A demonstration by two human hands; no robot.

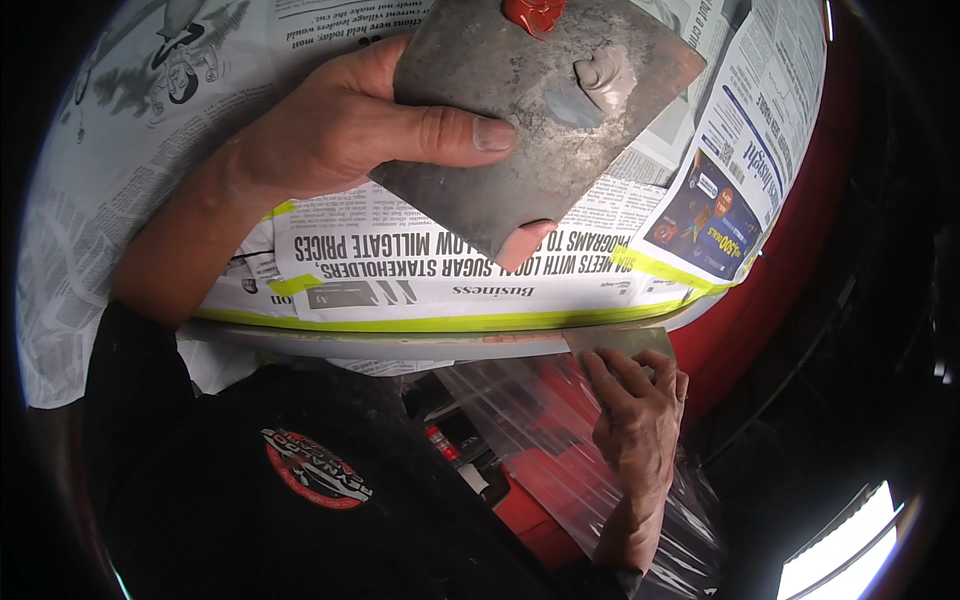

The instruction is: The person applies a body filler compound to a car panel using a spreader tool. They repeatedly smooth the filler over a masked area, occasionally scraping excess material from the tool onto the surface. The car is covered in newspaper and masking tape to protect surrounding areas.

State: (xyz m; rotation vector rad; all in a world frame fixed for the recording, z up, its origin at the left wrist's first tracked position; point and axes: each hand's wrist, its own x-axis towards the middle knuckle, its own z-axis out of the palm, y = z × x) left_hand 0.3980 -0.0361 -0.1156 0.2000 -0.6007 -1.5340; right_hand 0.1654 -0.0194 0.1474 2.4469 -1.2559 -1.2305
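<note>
Between twelve and one o'clock, holding a worn grey metal plate (520, 165) in the left hand (345, 132), seen at eleven with thumb laid flat across the upper face toward three o'clock. Closed on the plate's nine o'clock side, with the other fingers mostly hidden beneath, apart from what looks like a fingertip at the six o'clock corner. Carrying a glossy red dab (535, 14) at the plate's twelve o'clock and a beige dab (607, 80) near its two, just beside a darker grey smear (572, 106).

At four o'clock, gripping a thin grey-green spreader (630, 344) in the right hand (638, 405), with fingers bent and bunched over it; cannot tell where the thumb presses. Held at the right end of a pale panel edge (400, 345); cannot tell whether touching it or just above.

Showing newspaper sheets (400, 235) from nine o'clock round to two, bordered near the centre by yellow-green tape (450, 323). Also showing red bodywork (775, 300) at three o'clock, clear plastic sheeting (540, 405) at five and, between seven and eight, a dark shirt (200, 470) with a round emblem (315, 468).
</note>
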